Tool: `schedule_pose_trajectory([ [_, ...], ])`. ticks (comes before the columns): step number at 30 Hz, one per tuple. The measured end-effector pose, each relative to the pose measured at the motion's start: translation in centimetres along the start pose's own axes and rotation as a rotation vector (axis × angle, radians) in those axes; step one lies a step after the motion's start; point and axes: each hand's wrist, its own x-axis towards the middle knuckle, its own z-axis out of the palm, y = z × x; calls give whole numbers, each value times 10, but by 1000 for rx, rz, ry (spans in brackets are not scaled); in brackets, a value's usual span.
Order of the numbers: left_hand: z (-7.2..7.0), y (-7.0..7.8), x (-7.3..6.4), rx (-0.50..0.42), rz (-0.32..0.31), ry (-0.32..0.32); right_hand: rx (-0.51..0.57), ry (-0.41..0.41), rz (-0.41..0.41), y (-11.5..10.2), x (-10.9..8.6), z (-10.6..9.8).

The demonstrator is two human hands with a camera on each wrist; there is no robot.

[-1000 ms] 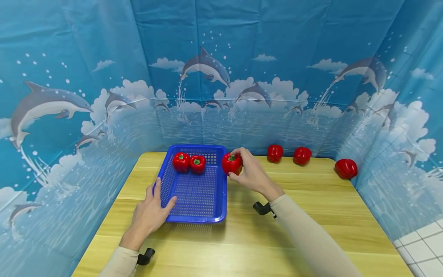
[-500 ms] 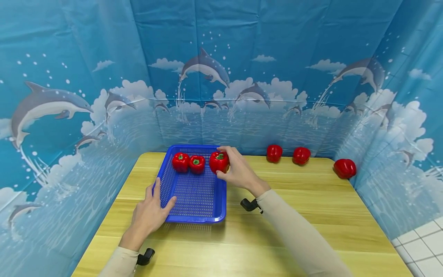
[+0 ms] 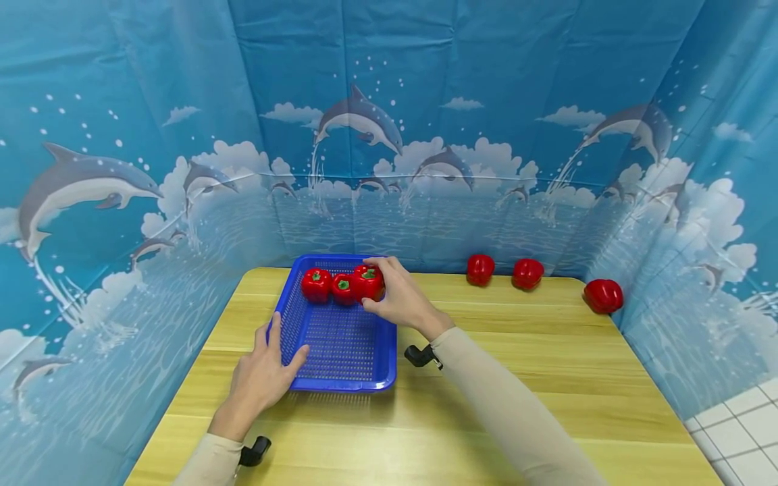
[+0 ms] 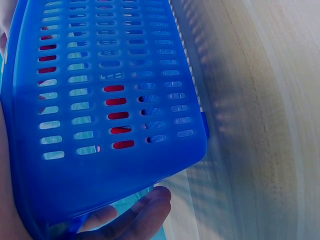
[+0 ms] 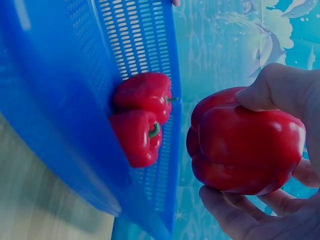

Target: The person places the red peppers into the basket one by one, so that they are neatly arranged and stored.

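In the head view, my right hand (image 3: 398,295) grips a red bell pepper (image 3: 367,283) over the right part of a blue plastic basket (image 3: 358,386). In the right wrist view, thumb and fingers clasp this pepper (image 5: 245,145) from opposite sides. Two more red bell peppers with green stems, the left one (image 3: 316,285) and the middle one (image 3: 343,289), sit at the basket's back. My left hand (image 3: 258,378) holds the basket's front left corner, thumb over the rim. In the left wrist view, its fingertips (image 4: 155,210) curl past the basket's edge; the palm is mostly hidden.
Three red bell peppers lie along the table's back right: one (image 3: 480,270), another (image 3: 527,274), and a third (image 3: 604,295) by the corner. The wooden table (image 3: 486,405) is enclosed by a blue dolphin curtain (image 3: 389,135) behind and at both sides.
My right hand has carried the gripped pepper leftward, from beside the basket's right rim to over its inside, close to the two peppers there. My left hand stays on the basket.
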Motion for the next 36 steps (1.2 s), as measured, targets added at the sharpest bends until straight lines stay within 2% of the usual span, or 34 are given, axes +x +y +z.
schedule_pose_trajectory([
  [16, 2, 1, 1, 0, 4, -2, 76, -27, 10, -10, 23, 31],
  [36, -1, 2, -1, 8, 8, 15, 57, -121, 50, -18, 48, 72],
])
